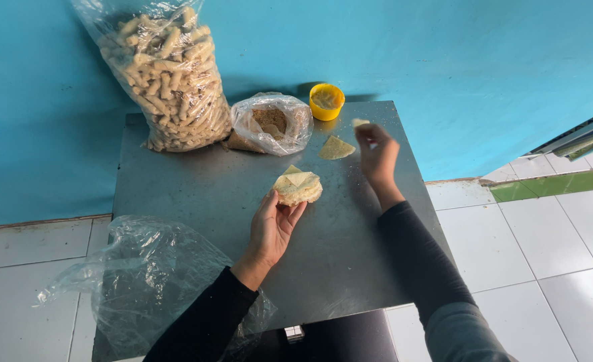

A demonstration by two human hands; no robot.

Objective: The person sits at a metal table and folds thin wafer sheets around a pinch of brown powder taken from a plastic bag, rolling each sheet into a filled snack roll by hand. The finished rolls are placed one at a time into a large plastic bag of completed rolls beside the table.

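The stack of thin pale wrappers sits near the middle of the grey metal tabletop, its top sheet folded to a corner. The left hand lies palm up at the near edge of the stack, fingers loosely spread, fingertips touching its rim; it cradles rather than grips. The right hand is raised beyond it, fingers pinched on a small pale scrap, probably a dab of filling or torn wrapper; cannot tell which.

Judgement: a filling or sealing step is in hand, one wrapper at a time. The next move calls for a light, exact touch, since the sheets look thin and likely to tear.

One loose triangular wrapper lies between the stack and the yellow cup at the far edge. Left of the cup, an open small bag of crumbs; further left, a large clear bag of finished rolled sticks leaning on the blue wall. A crumpled clear bag overhangs the near left corner. Open room: the near right of the tabletop. The right edge drops to tiled floor.
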